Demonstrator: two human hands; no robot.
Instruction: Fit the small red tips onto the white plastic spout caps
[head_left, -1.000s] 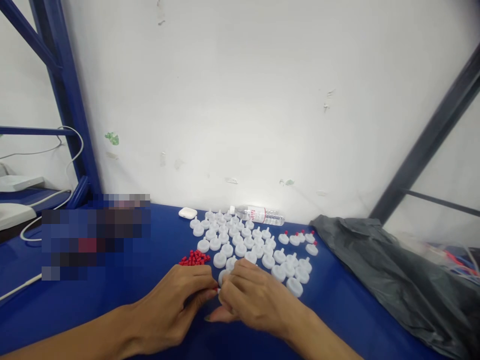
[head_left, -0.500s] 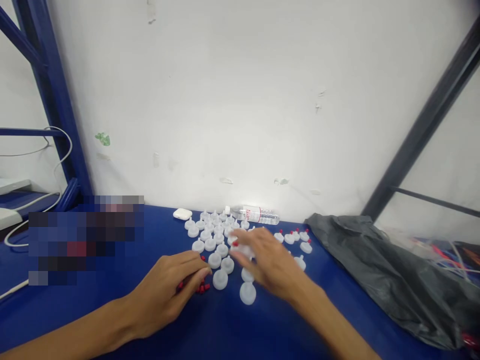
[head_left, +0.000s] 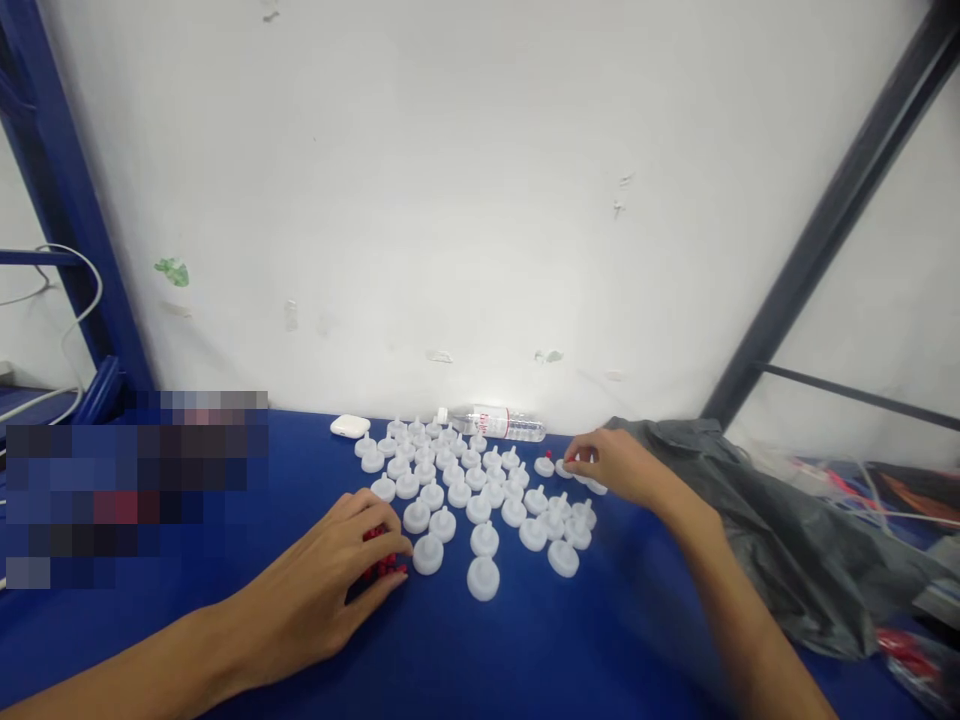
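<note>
Many white plastic caps with small stems stand in rows on a blue table. My left hand rests on a small heap of red plugs at the near left of the rows, fingers curled over them. My right hand reaches to the far right of the rows, its fingers pinched on a white cap with a red plug. Another red-plugged cap stands just left of it.
A clear water bottle lies by the white wall behind the caps, and a white earbud case sits to its left. A dark grey plastic bag is spread on the right. Blue rack posts stand at the left.
My right hand carried a cap with a red plug from near the left hand to the far right of the rows. My left hand moved onto the red plugs.
</note>
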